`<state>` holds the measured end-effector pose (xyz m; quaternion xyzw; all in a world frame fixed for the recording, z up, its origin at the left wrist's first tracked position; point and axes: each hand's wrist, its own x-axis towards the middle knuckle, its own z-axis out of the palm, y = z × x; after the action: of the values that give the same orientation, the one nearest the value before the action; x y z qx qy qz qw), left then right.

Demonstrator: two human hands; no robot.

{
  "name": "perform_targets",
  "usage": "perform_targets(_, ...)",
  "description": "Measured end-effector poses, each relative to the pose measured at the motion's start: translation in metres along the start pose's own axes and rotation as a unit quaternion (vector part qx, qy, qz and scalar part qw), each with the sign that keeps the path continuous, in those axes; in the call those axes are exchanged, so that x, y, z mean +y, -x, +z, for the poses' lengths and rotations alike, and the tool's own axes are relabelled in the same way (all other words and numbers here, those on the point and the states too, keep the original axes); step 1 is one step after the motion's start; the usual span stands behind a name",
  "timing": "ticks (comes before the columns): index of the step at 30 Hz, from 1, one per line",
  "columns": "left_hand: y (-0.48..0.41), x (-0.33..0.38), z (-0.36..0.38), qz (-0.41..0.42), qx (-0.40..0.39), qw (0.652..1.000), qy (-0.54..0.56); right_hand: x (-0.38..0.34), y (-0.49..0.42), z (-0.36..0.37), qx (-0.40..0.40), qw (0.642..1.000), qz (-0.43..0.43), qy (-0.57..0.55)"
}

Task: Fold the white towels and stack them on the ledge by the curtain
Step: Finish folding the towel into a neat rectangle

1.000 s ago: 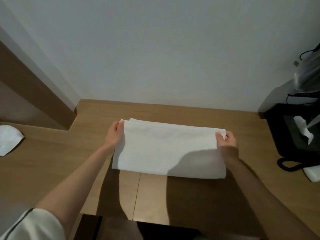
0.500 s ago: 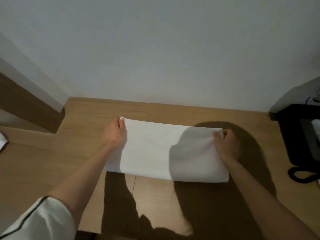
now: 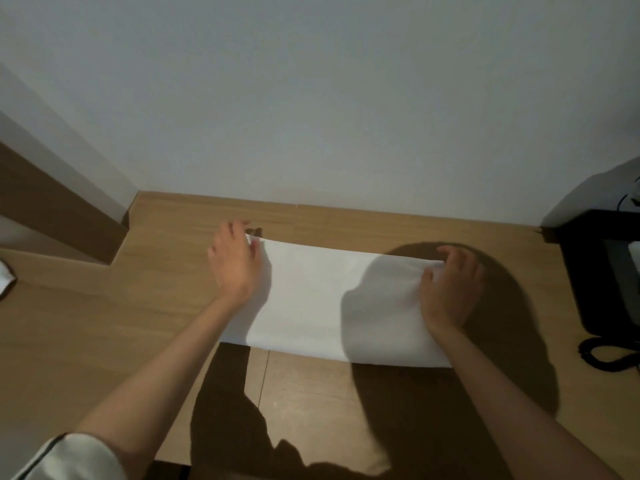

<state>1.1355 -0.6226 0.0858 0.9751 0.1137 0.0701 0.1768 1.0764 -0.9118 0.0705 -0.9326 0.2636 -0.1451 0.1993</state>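
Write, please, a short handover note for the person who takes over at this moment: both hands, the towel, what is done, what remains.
Towel: flat on the wooden surface, apparently folded into a long strip.
Left hand: on its far left corner; blurred, grip unclear.
Right hand: fingers curled round the far right corner.
White cloth at the left edge, perhaps another towel.
To do: fold it shorter, stack it; ledge and curtain are not in view.
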Motion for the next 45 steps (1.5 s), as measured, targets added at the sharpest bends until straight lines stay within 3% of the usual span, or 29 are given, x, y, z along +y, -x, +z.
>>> perform_targets(2, 0.025, 0.019, 0.001, 0.099, -0.007, 0.995, 0.027, -0.019, 0.015, 0.001, -0.007, 0.997, -0.079, -0.022)
perform_targets(4, 0.056, 0.040, 0.014, 0.172, -0.071, 0.982, 0.017, -0.044, 0.038, 0.010, -0.085, 0.984, -0.148, -0.055)
perform_targets(7, 0.083, 0.052, 0.048, 0.193, -0.166, 0.963, -0.085, -0.068, 0.066, 0.035, -0.231, 0.948, -0.215, 0.034)
perform_targets(9, 0.084, 0.046, 0.065, 0.187, -0.177, 0.957, -0.137, -0.068, 0.072, 0.053, -0.277, 0.928, -0.225, 0.109)
perform_targets(19, 0.062, 0.007, 0.066, 0.224, -0.147, 0.955, -0.130, -0.033, 0.069, 0.061, -0.208, 0.937, -0.244, 0.140)
perform_targets(29, 0.041, -0.045, 0.043, 0.149, -0.146, 0.974, -0.090, 0.020, 0.046, 0.035, -0.198, 0.957, -0.174, 0.117)
perform_targets(36, 0.061, -0.012, 0.041, 0.091, -0.162, 0.980, -0.072, 0.000, 0.057, 0.034, -0.232, 0.961, -0.122, 0.092)
perform_targets(41, 0.113, 0.042, 0.069, 0.120, -0.163, 0.975, -0.091, -0.041, 0.097, 0.055, -0.237, 0.949, -0.163, 0.132)
perform_targets(45, 0.106, 0.025, 0.068, 0.162, -0.157, 0.968, -0.107, -0.023, 0.093, 0.050, -0.231, 0.943, -0.205, 0.129)
